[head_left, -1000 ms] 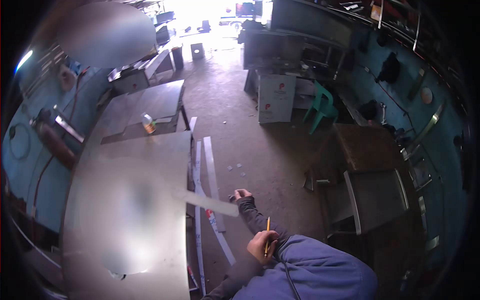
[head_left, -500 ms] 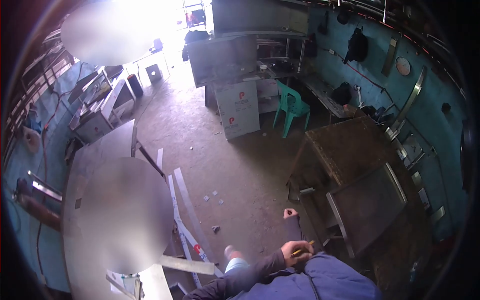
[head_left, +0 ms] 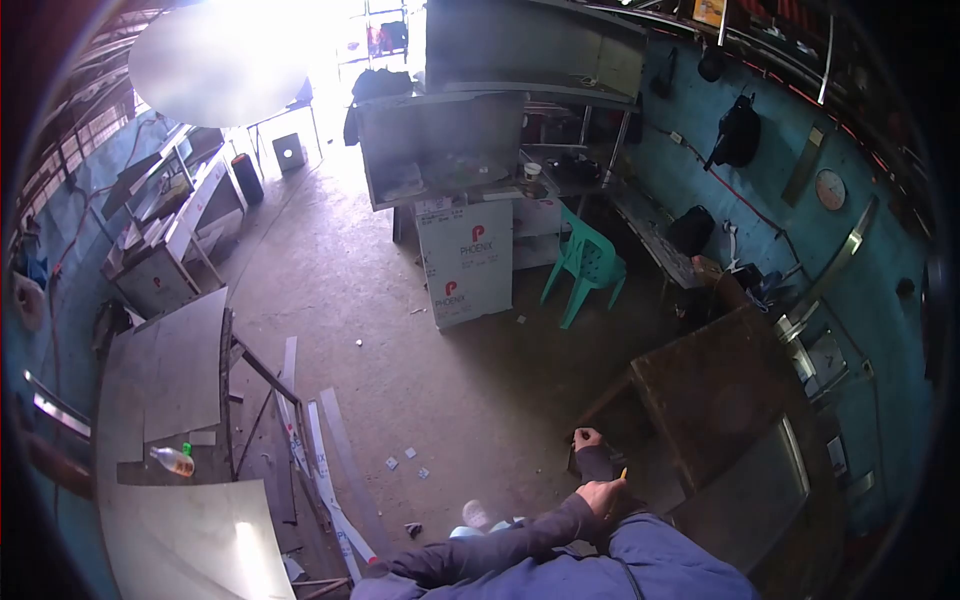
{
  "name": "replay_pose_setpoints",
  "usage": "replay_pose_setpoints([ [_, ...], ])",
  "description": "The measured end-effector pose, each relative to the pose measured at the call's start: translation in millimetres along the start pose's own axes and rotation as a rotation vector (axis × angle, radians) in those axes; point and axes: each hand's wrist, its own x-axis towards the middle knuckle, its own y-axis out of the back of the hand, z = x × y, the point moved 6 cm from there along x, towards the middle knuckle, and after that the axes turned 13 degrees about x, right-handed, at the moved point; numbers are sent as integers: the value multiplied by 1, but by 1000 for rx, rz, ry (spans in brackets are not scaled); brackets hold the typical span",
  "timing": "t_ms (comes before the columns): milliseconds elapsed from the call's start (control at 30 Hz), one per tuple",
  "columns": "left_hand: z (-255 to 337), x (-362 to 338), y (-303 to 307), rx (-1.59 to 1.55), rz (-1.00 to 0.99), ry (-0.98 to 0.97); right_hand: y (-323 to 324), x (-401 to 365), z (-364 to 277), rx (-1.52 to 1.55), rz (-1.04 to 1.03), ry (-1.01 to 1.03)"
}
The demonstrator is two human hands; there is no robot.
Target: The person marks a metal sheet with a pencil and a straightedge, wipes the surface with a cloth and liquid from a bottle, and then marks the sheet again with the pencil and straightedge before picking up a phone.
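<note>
My left hand (head_left: 602,497) reaches across my body from the left in a dark sleeve. Its fingers are closed round a thin yellow pencil-like stick (head_left: 624,474), and it rests against my right forearm. Just beyond it, my right hand (head_left: 587,438) is stretched forward with curled fingers; what it holds, if anything, is too small to tell. Both hands are near the left edge of the brown table (head_left: 705,370).
A green chair (head_left: 585,262) stands beside a panel-covered cabinet (head_left: 465,265). Long strips (head_left: 325,470) and small scraps lie on the floor at left. A bottle (head_left: 173,460) lies on the sheet-covered left table (head_left: 190,370). A foot (head_left: 478,515) shows below.
The view has shifted, and the blurred area over the left table is gone, showing the bottle. My left hand has turned, and the yellow stick now points up. My right hand stays curled.
</note>
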Motion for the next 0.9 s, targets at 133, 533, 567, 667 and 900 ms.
replay_pose_setpoints([
  [133, -28, 39, 54, -317, -28, -47, -30, 41, -13, 3, -1, 45],
  [533, -282, 167, 211, -65, 7, 301, -250, 253, 11, 19, -13, -175],
  [567, -290, 173, 222, 19, 13, 330, -273, 278, 3, 21, -18, -179],
  [667, -306, 189, 272, 51, 41, 394, -341, 322, -18, 95, -59, -208],
  [900, -369, 232, 370, -82, -77, 447, -448, 387, -81, -14, -260, -216],
])
